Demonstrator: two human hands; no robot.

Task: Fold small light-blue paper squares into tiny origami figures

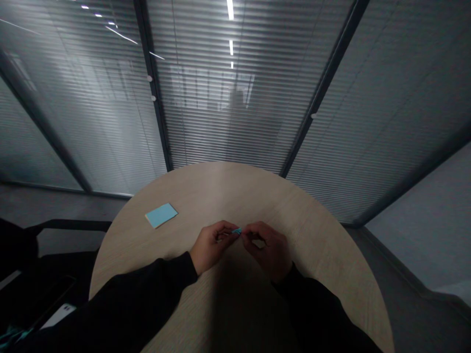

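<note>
Black sleeves (121, 309) are lying over the bench (235, 189), the left hand (211, 247) and right hand (267, 250) pinching a small blue piece (237, 230) together (one slipped grip could drop it).

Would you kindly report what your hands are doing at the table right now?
Left hand, right hand pinching small blue piece at fingertips. Pale blue card apart, on round wood-grain table.

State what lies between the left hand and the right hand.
A small blue piece of paper lies between them, pinched by the left hand and the right hand, as the head view shows.
</note>
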